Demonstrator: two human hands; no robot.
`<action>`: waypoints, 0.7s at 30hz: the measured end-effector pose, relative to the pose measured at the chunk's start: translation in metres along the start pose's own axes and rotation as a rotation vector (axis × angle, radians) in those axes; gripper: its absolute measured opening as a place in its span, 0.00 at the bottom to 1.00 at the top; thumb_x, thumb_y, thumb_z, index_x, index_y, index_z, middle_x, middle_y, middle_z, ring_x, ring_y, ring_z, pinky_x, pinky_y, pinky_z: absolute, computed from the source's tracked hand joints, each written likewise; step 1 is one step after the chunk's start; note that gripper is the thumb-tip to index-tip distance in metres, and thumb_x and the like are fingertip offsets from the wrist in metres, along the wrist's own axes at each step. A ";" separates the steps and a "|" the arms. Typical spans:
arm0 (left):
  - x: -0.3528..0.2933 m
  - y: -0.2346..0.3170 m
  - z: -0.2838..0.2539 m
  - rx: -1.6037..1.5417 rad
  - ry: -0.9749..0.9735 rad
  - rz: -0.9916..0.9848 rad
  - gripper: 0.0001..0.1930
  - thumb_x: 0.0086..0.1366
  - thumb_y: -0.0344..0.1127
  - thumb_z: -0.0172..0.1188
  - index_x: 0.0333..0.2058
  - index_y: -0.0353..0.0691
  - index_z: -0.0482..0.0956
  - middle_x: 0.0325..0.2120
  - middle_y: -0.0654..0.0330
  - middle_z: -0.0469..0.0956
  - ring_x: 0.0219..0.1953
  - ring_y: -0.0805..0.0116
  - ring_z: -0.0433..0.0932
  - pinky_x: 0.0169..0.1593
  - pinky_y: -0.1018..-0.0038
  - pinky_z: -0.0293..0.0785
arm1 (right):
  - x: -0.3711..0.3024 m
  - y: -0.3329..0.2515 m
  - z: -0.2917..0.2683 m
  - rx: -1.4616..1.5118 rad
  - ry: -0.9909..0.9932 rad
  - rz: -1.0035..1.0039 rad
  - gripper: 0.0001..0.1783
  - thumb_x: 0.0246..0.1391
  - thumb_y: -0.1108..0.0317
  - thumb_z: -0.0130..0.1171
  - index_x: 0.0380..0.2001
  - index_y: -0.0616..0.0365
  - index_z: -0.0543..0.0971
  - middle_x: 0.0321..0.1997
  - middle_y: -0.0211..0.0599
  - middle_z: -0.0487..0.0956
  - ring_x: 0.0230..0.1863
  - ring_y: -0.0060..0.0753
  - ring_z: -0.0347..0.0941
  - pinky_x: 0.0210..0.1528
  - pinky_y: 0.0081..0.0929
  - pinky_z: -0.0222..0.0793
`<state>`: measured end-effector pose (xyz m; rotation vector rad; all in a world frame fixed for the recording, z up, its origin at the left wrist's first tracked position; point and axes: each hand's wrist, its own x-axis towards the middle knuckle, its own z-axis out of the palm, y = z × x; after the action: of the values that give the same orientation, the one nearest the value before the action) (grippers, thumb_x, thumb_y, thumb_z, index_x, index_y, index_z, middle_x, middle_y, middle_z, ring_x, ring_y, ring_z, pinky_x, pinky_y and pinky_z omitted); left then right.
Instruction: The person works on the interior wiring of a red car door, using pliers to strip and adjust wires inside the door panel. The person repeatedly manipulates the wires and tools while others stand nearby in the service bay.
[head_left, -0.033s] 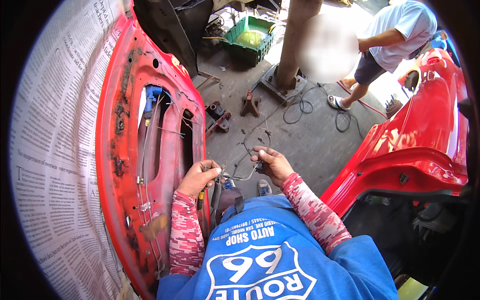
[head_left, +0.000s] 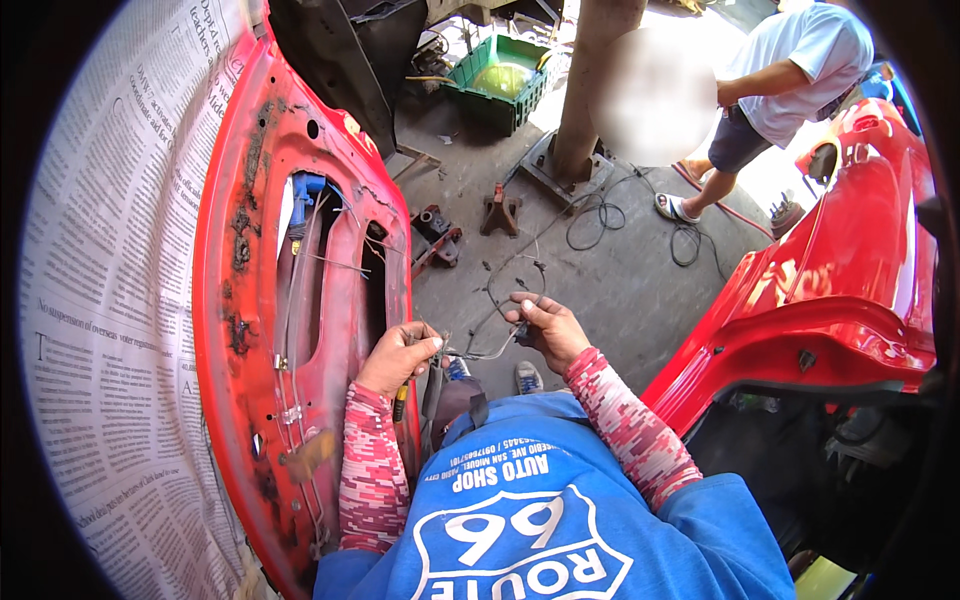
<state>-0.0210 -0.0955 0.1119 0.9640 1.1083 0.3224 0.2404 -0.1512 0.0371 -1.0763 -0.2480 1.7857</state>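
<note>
Both hands are busy beside the red door (head_left: pixel 212 330)! The left hand (head_left: pixel 402 357) pinches the wire (head_left: pixel 490 354) near a wispy end, thumb against finger; the right hand (head_left: pixel 550 330) grips its far part, fingers curled at a small dark piece (head_left: pixel 523 333). The wire spans the gap between them, in front of the waist, just right of the door. Progress? I'd call it partway: wire up and in hand, the loose end not yet tidied, the door's inner holes uncovered with a blue part (head_left: pixel 303 200) showing (newspaper (head_left: pixel 110 260) drapes beyond). Whether any strands are joined is too small to tell.
</note>
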 end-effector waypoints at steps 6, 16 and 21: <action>0.007 -0.006 0.001 0.310 0.061 0.040 0.07 0.62 0.36 0.61 0.29 0.38 0.79 0.21 0.68 0.76 0.18 0.85 0.64 0.20 0.82 0.58 | -0.004 -0.018 0.000 -0.166 0.071 -0.153 0.17 0.64 0.64 0.52 0.52 0.59 0.73 0.40 0.34 0.82 0.34 0.20 0.75 0.35 0.18 0.68; 0.007 -0.006 0.005 0.391 0.283 0.219 0.10 0.60 0.36 0.63 0.35 0.35 0.82 0.26 0.67 0.78 0.31 0.81 0.73 0.37 0.79 0.70 | -0.006 -0.027 0.020 -0.365 0.016 -0.234 0.14 0.63 0.68 0.52 0.48 0.62 0.77 0.38 0.36 0.83 0.33 0.17 0.75 0.38 0.17 0.70; 0.006 0.004 0.008 0.206 0.298 0.246 0.14 0.64 0.37 0.60 0.45 0.37 0.79 0.31 0.66 0.78 0.26 0.85 0.68 0.28 0.85 0.65 | -0.004 -0.015 0.035 -0.508 -0.111 -0.214 0.13 0.62 0.70 0.52 0.47 0.64 0.77 0.38 0.38 0.83 0.38 0.21 0.77 0.42 0.20 0.72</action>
<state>-0.0110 -0.0932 0.1119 1.2681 1.3133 0.5746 0.2242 -0.1371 0.0691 -1.2444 -0.8884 1.6269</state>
